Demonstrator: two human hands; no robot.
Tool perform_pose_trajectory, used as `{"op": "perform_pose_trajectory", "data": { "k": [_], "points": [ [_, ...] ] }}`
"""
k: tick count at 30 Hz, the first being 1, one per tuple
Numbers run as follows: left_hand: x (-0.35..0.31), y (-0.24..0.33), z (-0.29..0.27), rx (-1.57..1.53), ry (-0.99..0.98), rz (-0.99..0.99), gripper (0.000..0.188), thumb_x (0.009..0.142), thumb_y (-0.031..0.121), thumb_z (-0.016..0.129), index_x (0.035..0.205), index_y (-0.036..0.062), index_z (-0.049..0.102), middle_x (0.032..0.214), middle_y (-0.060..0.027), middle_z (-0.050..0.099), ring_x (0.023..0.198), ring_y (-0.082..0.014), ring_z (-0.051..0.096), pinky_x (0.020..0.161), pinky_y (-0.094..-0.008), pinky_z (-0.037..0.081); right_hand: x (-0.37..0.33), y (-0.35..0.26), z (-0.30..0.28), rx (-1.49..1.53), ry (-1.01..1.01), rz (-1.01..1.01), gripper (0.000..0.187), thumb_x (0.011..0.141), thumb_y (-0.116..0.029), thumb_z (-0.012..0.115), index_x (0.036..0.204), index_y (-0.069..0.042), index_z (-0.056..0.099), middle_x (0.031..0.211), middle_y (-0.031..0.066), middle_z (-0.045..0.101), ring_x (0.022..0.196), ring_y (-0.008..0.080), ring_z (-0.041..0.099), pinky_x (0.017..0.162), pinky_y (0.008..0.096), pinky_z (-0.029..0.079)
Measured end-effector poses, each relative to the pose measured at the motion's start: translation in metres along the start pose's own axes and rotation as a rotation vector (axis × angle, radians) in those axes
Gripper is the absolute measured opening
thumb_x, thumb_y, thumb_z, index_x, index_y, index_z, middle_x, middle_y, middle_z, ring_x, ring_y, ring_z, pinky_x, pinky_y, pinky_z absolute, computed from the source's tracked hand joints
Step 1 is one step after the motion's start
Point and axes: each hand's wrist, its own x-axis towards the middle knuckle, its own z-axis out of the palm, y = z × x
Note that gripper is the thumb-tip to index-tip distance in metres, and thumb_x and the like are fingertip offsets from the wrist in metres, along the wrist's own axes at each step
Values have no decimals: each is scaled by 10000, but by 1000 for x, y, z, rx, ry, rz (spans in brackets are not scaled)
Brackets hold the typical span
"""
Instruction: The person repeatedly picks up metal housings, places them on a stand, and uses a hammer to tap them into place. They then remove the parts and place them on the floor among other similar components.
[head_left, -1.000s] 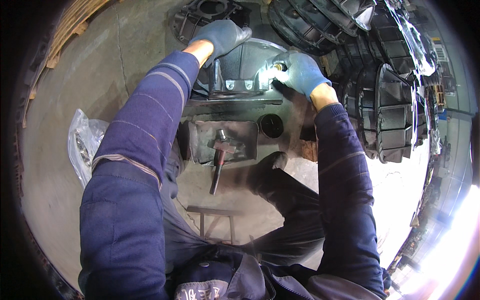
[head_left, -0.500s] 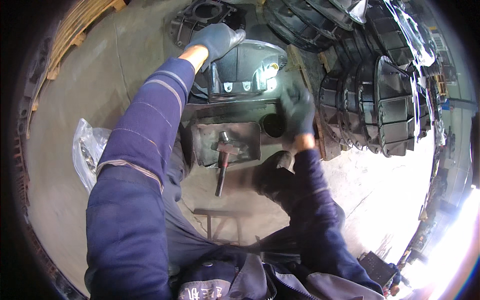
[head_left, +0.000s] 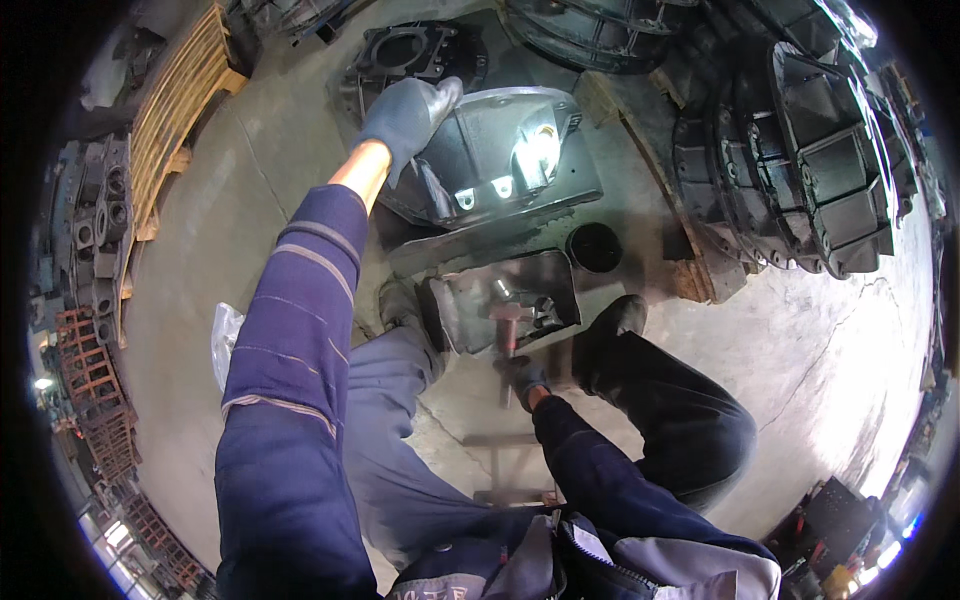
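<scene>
My left hand [head_left: 405,122], in a grey glove, is closed over the upper left edge of a dark cast metal housing [head_left: 490,150]. The housing stands on a flat base, and bright light falls on its right side. Nearer to me, my gloved right hand [head_left: 525,378] is wrapped round the handle of a hammer [head_left: 511,314]. The hammer's reddish head lies over a shallow metal tray [head_left: 466,312], beside a few metal pieces [head_left: 545,312]. My right fingers are slightly blurred.
A round black container [head_left: 595,247] stands right of the tray. Large ribbed housings [head_left: 800,170] are stacked at the right, by a wooden pallet [head_left: 655,170]. Another flat casting [head_left: 405,50] lies behind. A clear plastic bag [head_left: 226,340] shows beside my left sleeve.
My right hand has come down from beside the housing and taken hold of the hammer handle. My left hand stays at the housing's edge. The whole view has shifted and turned.
</scene>
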Motion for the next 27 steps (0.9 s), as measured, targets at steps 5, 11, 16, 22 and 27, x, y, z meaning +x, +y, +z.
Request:
{"op": "perform_pose_trajectory", "data": {
  "k": [5,11,16,22,27],
  "points": [
    [1,0,1,-3,25,-6,637,992,543,488,954,-42,739,971,-338,671,967,-479,674,896,-488,497,14,-4,-2,-241,-69,27,269,935,-293,718,904,-26,738,811,77,692,714,193,634,654,378,503],
    [0,-1,1,-53,-23,-40,639,997,554,494,992,-31,750,1012,-328,689,1007,-471,682,918,-497,493,-4,-60,-22,366,-315,153,393,1037,-445,547,899,-107,693,662,16,594,564,187,605,519,365,475],
    [-3,-1,0,-34,16,-20,665,1006,578,470,1035,-23,754,1060,-309,704,1051,-466,680,947,-497,492,-85,-137,-36,-152,-142,33,335,1046,-387,574,898,-96,651,610,-10,540,453,134,509,410,337,386],
    [-4,1,-1,-81,8,-33,648,981,573,480,1072,-7,754,1126,-314,689,1107,-460,668,966,-494,488,-164,-229,-66,-152,152,-384,208,1009,-240,629,1091,-50,611,701,-36,541,595,70,510,509,279,426],
    [-3,1,-2,-52,10,10,635,1014,542,503,1086,-45,735,1074,-313,706,1040,-451,686,933,-470,494,-206,-342,-99,-103,254,-850,267,1002,-248,664,1150,-34,603,826,0,627,687,106,571,625,286,486]
  ]
}}
